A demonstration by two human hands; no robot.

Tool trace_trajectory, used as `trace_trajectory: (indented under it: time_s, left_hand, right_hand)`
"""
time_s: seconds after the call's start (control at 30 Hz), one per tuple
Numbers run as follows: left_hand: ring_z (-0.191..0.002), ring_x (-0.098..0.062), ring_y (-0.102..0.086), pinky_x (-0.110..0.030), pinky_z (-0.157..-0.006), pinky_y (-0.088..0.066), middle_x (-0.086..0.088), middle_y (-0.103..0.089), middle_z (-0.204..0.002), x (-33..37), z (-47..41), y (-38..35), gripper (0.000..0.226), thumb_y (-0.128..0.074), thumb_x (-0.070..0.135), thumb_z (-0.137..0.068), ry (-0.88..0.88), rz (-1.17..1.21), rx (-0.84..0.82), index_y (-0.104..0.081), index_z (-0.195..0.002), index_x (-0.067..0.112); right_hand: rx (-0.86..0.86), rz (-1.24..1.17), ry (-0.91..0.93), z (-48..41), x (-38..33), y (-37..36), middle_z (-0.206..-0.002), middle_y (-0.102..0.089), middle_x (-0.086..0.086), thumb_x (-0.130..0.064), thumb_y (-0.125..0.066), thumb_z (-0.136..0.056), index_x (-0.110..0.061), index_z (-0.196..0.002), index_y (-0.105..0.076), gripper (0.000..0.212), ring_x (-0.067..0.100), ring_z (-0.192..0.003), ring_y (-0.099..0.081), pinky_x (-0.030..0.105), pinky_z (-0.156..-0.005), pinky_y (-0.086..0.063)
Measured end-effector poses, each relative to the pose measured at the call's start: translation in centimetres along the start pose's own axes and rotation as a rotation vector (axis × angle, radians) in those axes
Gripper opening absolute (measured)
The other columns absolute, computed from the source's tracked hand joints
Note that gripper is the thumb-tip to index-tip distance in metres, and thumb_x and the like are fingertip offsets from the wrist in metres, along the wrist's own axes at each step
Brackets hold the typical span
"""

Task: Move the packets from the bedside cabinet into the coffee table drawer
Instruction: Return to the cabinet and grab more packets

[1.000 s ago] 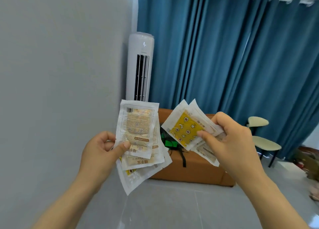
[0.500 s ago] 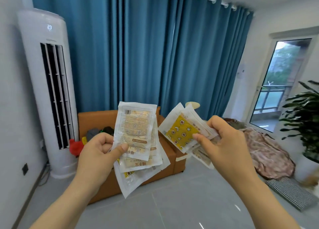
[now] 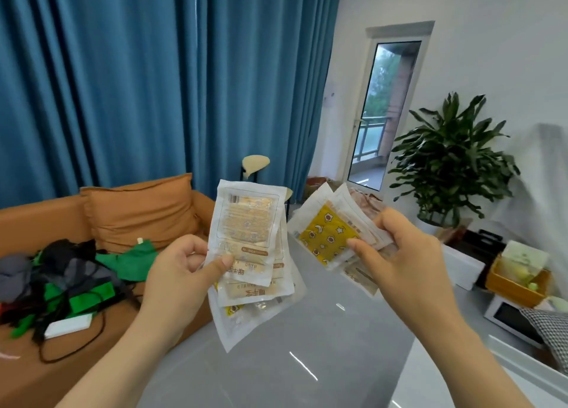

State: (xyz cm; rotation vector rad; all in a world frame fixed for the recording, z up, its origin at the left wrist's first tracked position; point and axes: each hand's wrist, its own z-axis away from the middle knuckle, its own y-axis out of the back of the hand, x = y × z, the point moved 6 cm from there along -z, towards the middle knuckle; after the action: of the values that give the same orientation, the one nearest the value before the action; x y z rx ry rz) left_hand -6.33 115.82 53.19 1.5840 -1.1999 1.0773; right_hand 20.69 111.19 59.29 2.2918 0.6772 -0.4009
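Both hands (image 3: 178,280) (image 3: 399,264) pinch flat, glossy plastic packets (image 3: 246,223) (image 3: 327,237)

left hand (image 3: 181,273) pinching, right hand (image 3: 404,255) pinching

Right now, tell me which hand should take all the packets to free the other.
Left, probably: the left hand pinches a tighter packet stack under its thumb, while the right hand holds a looser packet fan that could slide in.

Blue curtains (image 3: 138,84), orange sofa (image 3: 135,213), white-and-tan packets (image 3: 246,232), one yellow packet (image 3: 329,238) with star shapes.
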Motion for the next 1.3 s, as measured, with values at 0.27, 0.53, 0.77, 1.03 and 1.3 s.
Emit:
trace_trajectory:
  time_s: [0.27,0.53,0.77,1.03,1.3]
  left_hand:
    - [-0.069,-0.015,-0.073,-0.019,-0.055,-0.055,-0.003,-0.075,-0.074,-0.8,-10.5,-11.9,0.012,-0.070,0.008,-0.081,-0.040,0.012,-0.191,-0.058,-0.081,0.005]
    - [-0.068,-0.020,-0.073,-0.040,-0.068,-0.057,-0.004,-0.075,-0.072,-3.5,-19.3,-23.5,0.014,-0.071,0.009,-0.081,0.017,0.012,-0.308,-0.058,-0.084,0.004]
    - [-0.071,-0.024,-0.073,-0.052,-0.076,-0.056,-0.007,-0.075,-0.075,-8.4,-27.3,-31.2,0.015,-0.071,0.009,-0.081,0.095,0.031,-0.433,-0.057,-0.085,0.003]
    - [-0.068,-0.019,-0.073,-0.045,-0.075,-0.057,-0.002,-0.075,-0.073,-12.7,-39.0,-38.7,0.014,-0.072,0.010,-0.080,0.102,0.000,-0.590,-0.059,-0.082,0.007]
    - [-0.067,-0.020,-0.072,-0.041,-0.073,-0.055,-0.002,-0.075,-0.071,-15.6,-45.7,-47.8,0.013,-0.073,0.012,-0.080,0.108,-0.024,-0.781,-0.060,-0.081,0.008]
  right_hand:
    - [0.072,0.078,-0.105,-6.5,10.2,-0.9,-0.066,-0.058,-0.010,-0.028,-0.073,-0.080,-0.022,-0.072,-0.047,0.028,0.006,-0.062,-0.055,0.030,-0.047,-0.046]
    - [0.062,0.182,-0.237,-11.5,21.6,-2.6,-0.063,-0.054,-0.011,-0.027,-0.073,-0.080,-0.020,-0.072,-0.045,0.030,0.005,-0.072,-0.054,0.021,-0.045,-0.038]
    - [0.048,0.196,-0.370,-14.9,29.5,-7.3,-0.064,-0.054,-0.015,-0.023,-0.073,-0.080,-0.029,-0.069,-0.041,0.035,0.004,-0.060,-0.052,0.025,-0.048,-0.040]
    - [0.119,0.275,-0.544,-21.0,36.0,-12.9,-0.065,-0.057,-0.010,-0.023,-0.074,-0.080,-0.023,-0.070,-0.042,0.034,0.009,-0.061,-0.056,0.040,-0.052,-0.051]
    - [0.193,0.344,-0.719,-22.8,42.8,-14.5,-0.062,-0.053,-0.003,-0.020,-0.073,-0.079,-0.023,-0.068,-0.038,0.037,0.018,-0.060,-0.053,0.046,-0.052,-0.049]
